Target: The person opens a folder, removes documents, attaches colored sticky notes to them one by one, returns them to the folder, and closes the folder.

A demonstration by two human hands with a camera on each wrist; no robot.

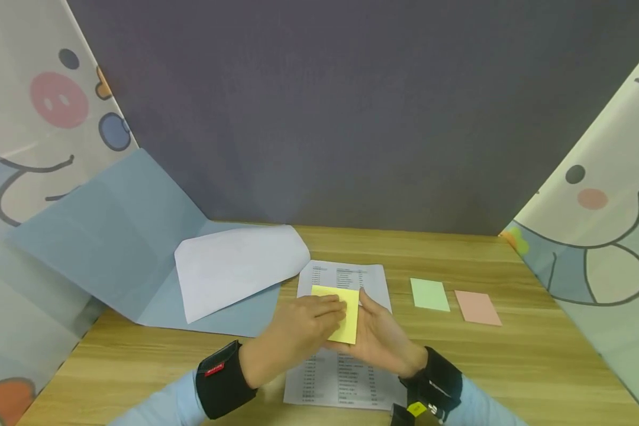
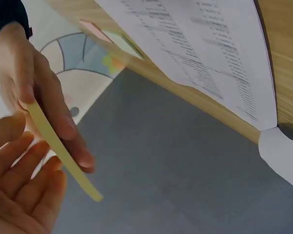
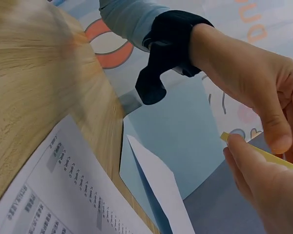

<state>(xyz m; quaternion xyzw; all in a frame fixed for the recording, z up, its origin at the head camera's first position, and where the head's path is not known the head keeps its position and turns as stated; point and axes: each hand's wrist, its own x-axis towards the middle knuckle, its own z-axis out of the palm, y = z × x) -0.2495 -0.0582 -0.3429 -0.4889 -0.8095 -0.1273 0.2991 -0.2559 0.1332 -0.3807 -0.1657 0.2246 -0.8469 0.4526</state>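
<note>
A yellow sticky note pad (image 1: 346, 316) is held up over a printed sheet (image 1: 346, 378) lying on the table. My right hand (image 1: 386, 343) grips the pad, thumb at its edge and fingers behind it. Before the pad's face is my left hand (image 1: 303, 325), fingers extended; in the left wrist view those fingers (image 2: 31, 183) lie close along the pad (image 2: 63, 153), seen edge-on. Whether they press on it I cannot tell. In the right wrist view, part of the pad (image 3: 268, 155) shows between both hands.
An open blue folder (image 1: 112, 236) stands at the left, a blank white sheet (image 1: 239, 266) lying across its lower part. Right of the printed sheet lie a green sticky note pad (image 1: 429, 294) and a pink one (image 1: 477, 307). A dark grey panel (image 1: 319, 118) rises behind the table.
</note>
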